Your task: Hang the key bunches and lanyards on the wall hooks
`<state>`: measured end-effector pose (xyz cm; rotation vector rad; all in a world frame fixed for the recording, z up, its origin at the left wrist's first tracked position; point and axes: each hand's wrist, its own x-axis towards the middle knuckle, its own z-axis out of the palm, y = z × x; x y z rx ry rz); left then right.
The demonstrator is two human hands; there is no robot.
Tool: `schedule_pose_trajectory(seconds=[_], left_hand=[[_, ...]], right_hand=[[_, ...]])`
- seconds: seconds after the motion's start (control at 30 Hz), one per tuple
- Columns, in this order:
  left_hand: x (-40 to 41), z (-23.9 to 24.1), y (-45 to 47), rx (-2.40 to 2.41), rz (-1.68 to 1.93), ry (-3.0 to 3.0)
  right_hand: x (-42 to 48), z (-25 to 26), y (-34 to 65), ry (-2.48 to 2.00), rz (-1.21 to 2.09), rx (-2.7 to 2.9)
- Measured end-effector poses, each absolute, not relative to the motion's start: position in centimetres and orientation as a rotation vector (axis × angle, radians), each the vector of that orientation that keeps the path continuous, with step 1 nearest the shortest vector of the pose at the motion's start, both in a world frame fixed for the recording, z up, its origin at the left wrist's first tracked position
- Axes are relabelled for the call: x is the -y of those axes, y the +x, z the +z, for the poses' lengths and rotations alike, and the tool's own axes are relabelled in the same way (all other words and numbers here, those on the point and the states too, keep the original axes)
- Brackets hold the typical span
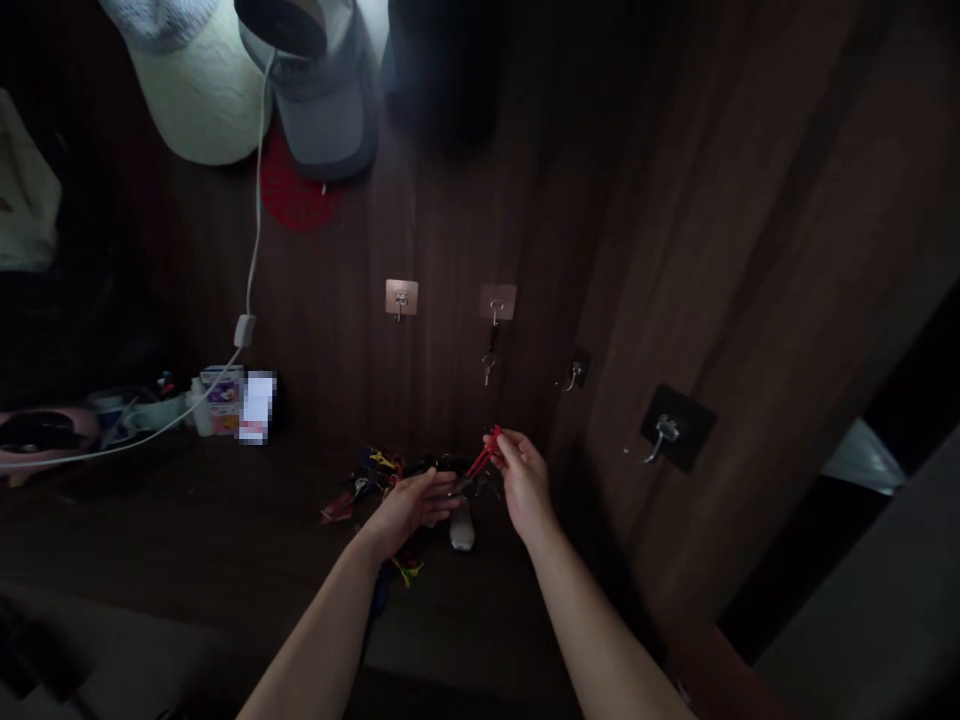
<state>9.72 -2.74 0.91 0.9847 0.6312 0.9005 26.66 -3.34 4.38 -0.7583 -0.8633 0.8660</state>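
Observation:
My right hand point(523, 482) pinches a thin red strap point(483, 453) between thumb and fingers, above a dark wooden shelf point(225, 520). The strap slants down toward a small dark metal bundle point(461, 486), perhaps keys, right at the fingertips of my left hand point(409, 510). That hand lies palm-inward, fingers extended, and I cannot see it gripping anything. Beneath my hands sits a silver computer mouse point(462, 530). To the left, a tangle of colourful keychains and cords point(371, 482) lies on the shelf, and a yellow piece point(409, 570) lies below my left hand.
Metal hooks point(401, 298) on adhesive plates line the wooden wall, one holding a small key point(488, 368). Caps point(311, 90) hang above. A white cable point(257, 210) runs down to a boxed clutter point(223, 398) on the shelf's left.

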Motion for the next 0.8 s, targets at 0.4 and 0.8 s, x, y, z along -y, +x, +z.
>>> schedule_pose_trajectory(seconds=[0.4, 0.8], left_hand=[[1.5, -0.4, 10.0, -0.986, 1.353, 1.297], [1.5, -0.6, 10.1, -1.099, 1.279, 1.537]], right_hand=[[1.2, 8.8, 26.2, -0.823, 0.673, 0.959], [-1.8, 14.5, 27.3, -0.839, 0.543, 0.901]])
